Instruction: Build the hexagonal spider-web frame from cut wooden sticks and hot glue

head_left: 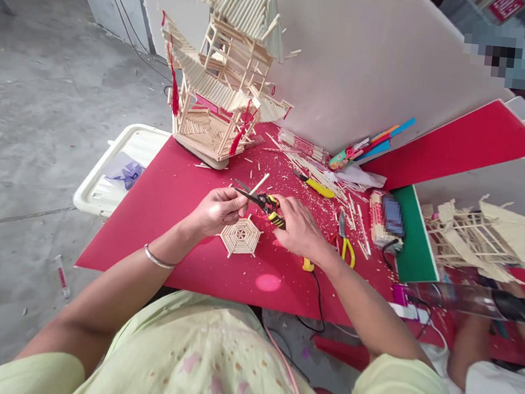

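Note:
My left hand (221, 210) pinches a thin pale wooden stick (260, 184) that points up and away to the right. My right hand (297, 225) grips long-nosed pliers (270, 210) with yellow-and-black handles. Their dark jaws are spread and reach across to the stick near my left fingertips; whether they touch it I cannot tell. Just below both hands, a hexagonal web-like piece made of sticks (241, 236) lies flat on the red table (148, 229).
A stick-built pagoda model (229, 88) with red tassels stands at the back left. Loose sticks, a yellow utility knife (320, 187), yellow-handled pliers (348, 248) and a glue gun (308, 264) lie to the right. A white lid (87, 186) is at left; another person sits far right.

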{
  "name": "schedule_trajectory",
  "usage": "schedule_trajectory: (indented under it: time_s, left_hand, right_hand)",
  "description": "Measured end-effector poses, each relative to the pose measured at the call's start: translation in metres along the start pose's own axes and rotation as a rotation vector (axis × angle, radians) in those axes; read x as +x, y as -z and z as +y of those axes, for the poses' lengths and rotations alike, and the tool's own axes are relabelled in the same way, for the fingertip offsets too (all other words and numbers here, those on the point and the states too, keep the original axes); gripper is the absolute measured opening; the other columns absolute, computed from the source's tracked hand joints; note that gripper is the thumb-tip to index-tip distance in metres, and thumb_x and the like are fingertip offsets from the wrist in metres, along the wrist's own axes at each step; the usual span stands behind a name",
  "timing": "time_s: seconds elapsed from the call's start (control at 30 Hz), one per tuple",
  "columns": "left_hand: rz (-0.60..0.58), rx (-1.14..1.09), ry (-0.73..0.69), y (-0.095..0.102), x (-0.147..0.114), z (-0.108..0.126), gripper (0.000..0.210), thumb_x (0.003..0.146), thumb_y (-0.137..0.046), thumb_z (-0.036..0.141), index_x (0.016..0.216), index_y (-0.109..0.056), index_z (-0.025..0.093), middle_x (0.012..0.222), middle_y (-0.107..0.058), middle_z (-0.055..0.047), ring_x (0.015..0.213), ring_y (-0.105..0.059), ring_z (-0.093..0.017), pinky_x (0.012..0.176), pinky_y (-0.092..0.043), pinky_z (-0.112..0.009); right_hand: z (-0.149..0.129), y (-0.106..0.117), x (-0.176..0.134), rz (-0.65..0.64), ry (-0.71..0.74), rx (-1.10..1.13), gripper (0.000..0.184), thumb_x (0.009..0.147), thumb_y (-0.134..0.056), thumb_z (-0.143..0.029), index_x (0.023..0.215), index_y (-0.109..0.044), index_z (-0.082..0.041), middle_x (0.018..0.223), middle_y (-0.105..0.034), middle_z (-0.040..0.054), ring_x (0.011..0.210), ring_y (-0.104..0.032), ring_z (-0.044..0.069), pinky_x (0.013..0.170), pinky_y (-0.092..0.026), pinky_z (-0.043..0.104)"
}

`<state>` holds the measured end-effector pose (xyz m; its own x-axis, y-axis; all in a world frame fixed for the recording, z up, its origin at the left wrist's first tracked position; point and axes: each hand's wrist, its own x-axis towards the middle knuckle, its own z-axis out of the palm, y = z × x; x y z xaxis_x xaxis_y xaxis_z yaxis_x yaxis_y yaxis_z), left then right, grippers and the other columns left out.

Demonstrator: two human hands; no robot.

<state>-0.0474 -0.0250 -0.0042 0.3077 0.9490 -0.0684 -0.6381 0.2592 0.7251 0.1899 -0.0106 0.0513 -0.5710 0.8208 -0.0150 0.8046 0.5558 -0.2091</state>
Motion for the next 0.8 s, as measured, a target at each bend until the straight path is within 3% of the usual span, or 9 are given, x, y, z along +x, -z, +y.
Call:
schedule_trajectory:
  time_s: [0.13, 0.27, 0.33, 0.43, 0.53, 0.6, 0.63, 0.7, 0.8]
  left_hand:
    - [0.11, 0.14, -0.105, -0.002, 0.002, 0.001, 0.035, 0.072, -0.091, 0.041, 0.079, -0.073, 0.012, 0.062, -0.062, -0.002, 0.042, -0.036, -0.003, 0.04, -0.02, -0.02]
    - [0.109, 0.327, -0.198, 0.001, 0.0, -0.002, 0.034, 0.077, -0.088, 0.045, 0.077, -0.075, 0.013, 0.06, -0.058, -0.001, 0.047, -0.039, -0.006, 0.044, -0.025, -0.022]
    - [0.071, 0.411, -0.275, 0.005, 0.001, -0.004, 0.032, 0.079, -0.085, 0.044, 0.078, -0.077, 0.013, 0.061, -0.06, -0.002, 0.05, -0.042, -0.007, 0.047, -0.031, -0.023]
    - [0.058, 0.472, -0.358, 0.015, 0.014, -0.007, 0.028, 0.081, -0.084, 0.043, 0.086, -0.08, 0.015, 0.069, -0.067, -0.004, 0.057, -0.051, -0.011, 0.054, -0.041, -0.025]
    - [0.185, 0.663, -0.404, 0.026, 0.042, -0.007, 0.024, 0.078, -0.085, 0.041, 0.082, -0.08, 0.017, 0.075, -0.071, -0.007, 0.071, -0.062, -0.016, 0.068, -0.051, -0.028]
    - [0.277, 0.808, -0.516, 0.029, 0.059, -0.007, 0.033, 0.063, -0.094, 0.032, 0.09, -0.082, 0.019, 0.099, -0.077, -0.011, 0.101, -0.068, -0.024, 0.086, -0.055, -0.031]
    - [0.264, 0.806, -0.537, 0.028, 0.065, -0.007, 0.05, 0.057, -0.097, 0.028, 0.103, -0.081, 0.02, 0.113, -0.077, -0.012, 0.115, -0.066, -0.027, 0.094, -0.054, -0.033]
    - [0.115, 0.677, -0.478, 0.022, 0.069, -0.009, 0.072, 0.058, -0.098, 0.029, 0.125, -0.073, 0.021, 0.124, -0.075, -0.014, 0.123, -0.066, -0.028, 0.096, -0.055, -0.034]
    - [-0.067, 0.451, -0.282, 0.01, 0.062, -0.014, 0.083, 0.064, -0.097, 0.038, 0.138, -0.065, 0.019, 0.104, -0.079, -0.014, 0.102, -0.075, -0.028, 0.084, -0.06, -0.035]
  right_hand:
    - [0.003, -0.006, -0.008, -0.028, -0.077, 0.124, 0.071, 0.078, -0.056, -0.016, 0.148, -0.042, -0.018, 0.131, -0.061, 0.0147, 0.122, -0.058, 0.032, 0.104, -0.047, 0.046]
    - [-0.005, -0.01, -0.02, -0.072, -0.225, 0.237, 0.045, 0.077, -0.055, -0.02, 0.122, -0.059, -0.021, 0.103, -0.071, 0.0083, 0.094, -0.065, 0.028, 0.086, -0.052, 0.042]
    - [-0.011, -0.014, -0.027, -0.172, -0.278, 0.517, 0.037, 0.073, -0.053, -0.021, 0.109, -0.062, -0.023, 0.089, -0.07, 0.0043, 0.082, -0.065, 0.025, 0.077, -0.052, 0.038]
    - [-0.017, -0.025, -0.035, -0.34, -0.328, 1.113, 0.045, 0.066, -0.051, -0.021, 0.109, -0.063, -0.02, 0.087, -0.07, 0.0051, 0.081, -0.067, 0.024, 0.075, -0.054, 0.037]
    - [-0.017, -0.033, -0.039, -0.436, -0.366, 1.481, 0.055, 0.062, -0.052, -0.023, 0.115, -0.063, -0.017, 0.09, -0.071, 0.0088, 0.085, -0.069, 0.026, 0.079, -0.056, 0.041]
    - [-0.016, -0.035, -0.04, -0.498, -0.363, 1.613, 0.058, 0.061, -0.053, -0.024, 0.118, -0.062, -0.017, 0.091, -0.071, 0.0099, 0.088, -0.069, 0.027, 0.083, -0.056, 0.044]
    - [-0.016, -0.035, -0.041, -0.531, -0.359, 1.663, 0.059, 0.061, -0.053, -0.024, 0.119, -0.061, -0.017, 0.092, -0.071, 0.0103, 0.089, -0.068, 0.027, 0.084, -0.056, 0.046]
    - [-0.017, -0.035, -0.042, -0.594, -0.349, 1.738, 0.062, 0.06, -0.053, -0.025, 0.121, -0.059, -0.017, 0.095, -0.071, 0.0112, 0.092, -0.068, 0.028, 0.087, -0.055, 0.048]
    - [-0.021, -0.033, -0.045, -0.644, -0.341, 1.794, 0.065, 0.057, -0.054, -0.024, 0.122, -0.058, -0.017, 0.1, -0.072, 0.0131, 0.096, -0.068, 0.028, 0.09, -0.054, 0.05]
